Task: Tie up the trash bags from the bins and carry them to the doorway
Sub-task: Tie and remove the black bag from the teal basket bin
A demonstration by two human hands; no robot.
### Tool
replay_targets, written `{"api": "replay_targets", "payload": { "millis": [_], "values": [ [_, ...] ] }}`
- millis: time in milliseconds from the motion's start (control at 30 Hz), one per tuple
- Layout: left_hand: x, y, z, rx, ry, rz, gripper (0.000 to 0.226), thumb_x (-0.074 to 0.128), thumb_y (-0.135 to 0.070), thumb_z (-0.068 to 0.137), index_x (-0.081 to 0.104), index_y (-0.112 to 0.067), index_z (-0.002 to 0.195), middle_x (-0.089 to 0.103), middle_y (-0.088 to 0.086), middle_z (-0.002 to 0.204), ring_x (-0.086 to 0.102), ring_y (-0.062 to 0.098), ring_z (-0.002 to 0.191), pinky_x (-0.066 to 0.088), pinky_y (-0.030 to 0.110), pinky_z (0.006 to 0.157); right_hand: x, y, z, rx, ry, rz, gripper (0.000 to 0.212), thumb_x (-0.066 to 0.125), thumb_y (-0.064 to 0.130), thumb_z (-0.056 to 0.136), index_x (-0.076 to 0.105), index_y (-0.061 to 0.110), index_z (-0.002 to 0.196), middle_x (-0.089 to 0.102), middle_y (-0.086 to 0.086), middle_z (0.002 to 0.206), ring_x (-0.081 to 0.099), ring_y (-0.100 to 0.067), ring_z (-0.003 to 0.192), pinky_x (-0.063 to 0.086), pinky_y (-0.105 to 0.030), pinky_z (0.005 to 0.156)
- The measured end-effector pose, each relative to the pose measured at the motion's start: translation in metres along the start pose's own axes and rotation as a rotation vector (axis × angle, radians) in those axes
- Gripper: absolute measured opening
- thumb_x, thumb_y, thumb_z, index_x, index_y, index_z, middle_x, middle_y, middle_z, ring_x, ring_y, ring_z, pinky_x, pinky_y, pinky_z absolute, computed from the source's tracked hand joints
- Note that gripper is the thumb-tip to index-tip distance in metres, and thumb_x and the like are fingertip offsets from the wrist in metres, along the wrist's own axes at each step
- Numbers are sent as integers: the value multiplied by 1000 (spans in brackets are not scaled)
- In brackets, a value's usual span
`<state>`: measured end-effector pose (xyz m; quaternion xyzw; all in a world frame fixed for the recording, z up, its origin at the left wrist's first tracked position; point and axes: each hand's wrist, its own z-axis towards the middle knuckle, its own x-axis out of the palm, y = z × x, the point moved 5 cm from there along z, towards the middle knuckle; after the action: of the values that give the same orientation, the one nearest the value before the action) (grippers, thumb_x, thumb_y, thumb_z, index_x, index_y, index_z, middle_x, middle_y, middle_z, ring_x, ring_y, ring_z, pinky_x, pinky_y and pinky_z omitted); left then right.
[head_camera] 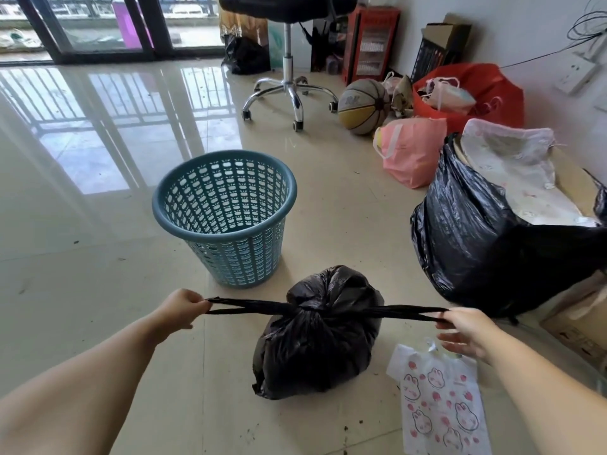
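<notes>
On the floor in front of me sits the small bag [317, 333], out of the bin [226, 215], which stands bare just behind it. My left hand [179, 308] grips one handle [246, 307] in a closed fist; my right hand [460, 326] pinches the other handle [410, 313] between thumb and forefinger, the remaining fingers loose. Both are stretched taut sideways, crossed at the neck, so I judge the first knot is cinching down. A second knot may be wanted. The big bag [476, 231] to my right gapes open, untied. Carrying to the doorway is all left to do.
</notes>
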<state>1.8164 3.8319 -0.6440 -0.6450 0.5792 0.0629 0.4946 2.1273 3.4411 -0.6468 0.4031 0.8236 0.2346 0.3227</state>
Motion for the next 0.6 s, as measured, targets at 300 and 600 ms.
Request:
{"api": "replay_targets", "payload": {
  "millis": [300,600],
  "values": [
    [-6,-94,-21,222,315,-318,20,56,-15,93,64,2,99,68,19,101,64,23,95,47,40,102,42,82,-46,-135,502,460,28,41,10,90,46,13,62,59,-3,61,58,-19,71,50,-35,76],
    [34,-232,-91,888,131,275,12,57,-12,86,63,-18,95,57,-11,67,52,5,58,46,17,57,140,130,-127,-567,805,-251,43,50,43,91,54,15,123,69,-11,113,63,-17,107,43,-36,96]
  ]
}}
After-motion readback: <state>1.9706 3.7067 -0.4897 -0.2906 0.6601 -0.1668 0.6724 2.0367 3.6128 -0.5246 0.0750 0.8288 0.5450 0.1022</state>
